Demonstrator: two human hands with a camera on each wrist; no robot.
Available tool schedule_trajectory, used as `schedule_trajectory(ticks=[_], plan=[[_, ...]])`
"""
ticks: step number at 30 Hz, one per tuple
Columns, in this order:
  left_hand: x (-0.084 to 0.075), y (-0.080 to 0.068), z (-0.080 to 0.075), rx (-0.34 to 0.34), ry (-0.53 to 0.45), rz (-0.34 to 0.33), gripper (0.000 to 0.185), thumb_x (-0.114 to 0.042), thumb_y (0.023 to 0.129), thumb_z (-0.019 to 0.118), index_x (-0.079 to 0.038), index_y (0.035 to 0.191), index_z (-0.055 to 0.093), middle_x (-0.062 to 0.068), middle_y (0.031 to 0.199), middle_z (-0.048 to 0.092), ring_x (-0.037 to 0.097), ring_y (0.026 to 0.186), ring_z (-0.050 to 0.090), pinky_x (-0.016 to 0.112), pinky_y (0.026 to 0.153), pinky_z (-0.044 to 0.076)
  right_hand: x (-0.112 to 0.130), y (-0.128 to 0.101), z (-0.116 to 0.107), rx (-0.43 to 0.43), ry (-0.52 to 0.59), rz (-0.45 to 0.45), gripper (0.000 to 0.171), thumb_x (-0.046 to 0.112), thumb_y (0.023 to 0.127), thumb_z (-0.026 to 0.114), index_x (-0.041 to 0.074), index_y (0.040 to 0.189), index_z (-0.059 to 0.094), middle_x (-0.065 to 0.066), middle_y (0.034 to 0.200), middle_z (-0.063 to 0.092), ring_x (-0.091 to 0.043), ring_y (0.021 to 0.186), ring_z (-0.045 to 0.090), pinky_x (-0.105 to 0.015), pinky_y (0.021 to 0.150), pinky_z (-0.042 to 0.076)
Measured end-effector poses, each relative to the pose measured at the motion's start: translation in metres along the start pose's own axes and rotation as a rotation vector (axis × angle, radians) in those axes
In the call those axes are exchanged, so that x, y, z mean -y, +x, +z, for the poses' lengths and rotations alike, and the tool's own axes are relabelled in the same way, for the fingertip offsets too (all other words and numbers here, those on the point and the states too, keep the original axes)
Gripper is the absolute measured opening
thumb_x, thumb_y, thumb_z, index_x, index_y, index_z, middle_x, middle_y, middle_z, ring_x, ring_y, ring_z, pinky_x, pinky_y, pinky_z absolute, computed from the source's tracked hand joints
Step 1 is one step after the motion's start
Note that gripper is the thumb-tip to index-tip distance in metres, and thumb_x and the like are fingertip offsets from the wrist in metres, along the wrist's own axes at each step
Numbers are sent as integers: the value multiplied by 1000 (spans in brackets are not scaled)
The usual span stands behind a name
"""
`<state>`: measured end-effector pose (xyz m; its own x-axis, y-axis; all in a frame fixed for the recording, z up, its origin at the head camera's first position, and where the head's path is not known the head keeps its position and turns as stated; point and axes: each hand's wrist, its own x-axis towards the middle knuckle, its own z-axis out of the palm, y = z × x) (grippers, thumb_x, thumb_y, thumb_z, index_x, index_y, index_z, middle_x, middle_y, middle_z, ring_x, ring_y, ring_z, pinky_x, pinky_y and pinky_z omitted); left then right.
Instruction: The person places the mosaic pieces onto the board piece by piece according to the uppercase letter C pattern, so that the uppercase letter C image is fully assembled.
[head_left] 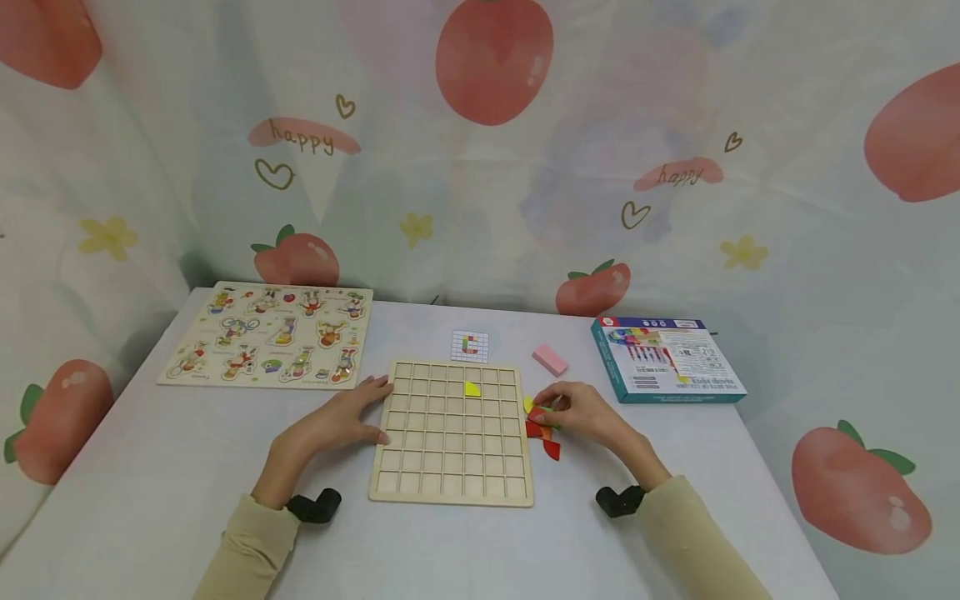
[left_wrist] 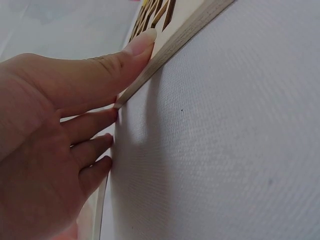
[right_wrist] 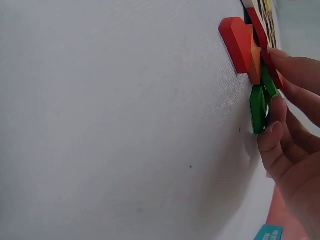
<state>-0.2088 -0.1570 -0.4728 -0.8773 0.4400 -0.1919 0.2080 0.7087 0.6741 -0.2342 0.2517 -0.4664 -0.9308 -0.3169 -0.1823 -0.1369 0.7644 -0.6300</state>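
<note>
A grey table [head_left: 150,467] stands before a pale curtain [head_left: 525,208] (strawberries, hearts, "happy").

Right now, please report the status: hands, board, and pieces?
Left hand steadies wooden grid board by its left edge. Right hand pinches green piece in coloured pile. One yellow piece placed. Nothing in the way.

the right hand [head_left: 583,414] covers part of the coloured pieces [head_left: 542,429] beside the grid board [head_left: 453,433], so their count cannot be told. the print on the small card [head_left: 469,345] behind the board and on the box [head_left: 666,358] is too small to read. in the left wrist view the board [left_wrist: 185,35] is cut off by the top edge.
</note>
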Motion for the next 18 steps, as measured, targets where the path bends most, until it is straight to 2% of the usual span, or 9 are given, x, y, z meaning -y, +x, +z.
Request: schedule_trajectory(ticks=[18], plan=[[2, 0, 1, 1, -1, 8, 87, -21, 85, 84, 0, 157, 39, 18, 168, 27, 43, 157, 16, 62, 125, 20, 4, 5, 3, 16, -10, 29, 16, 21, 92, 77, 9, 103, 73, -2, 91, 65, -18, 79, 53, -24, 62, 44]])
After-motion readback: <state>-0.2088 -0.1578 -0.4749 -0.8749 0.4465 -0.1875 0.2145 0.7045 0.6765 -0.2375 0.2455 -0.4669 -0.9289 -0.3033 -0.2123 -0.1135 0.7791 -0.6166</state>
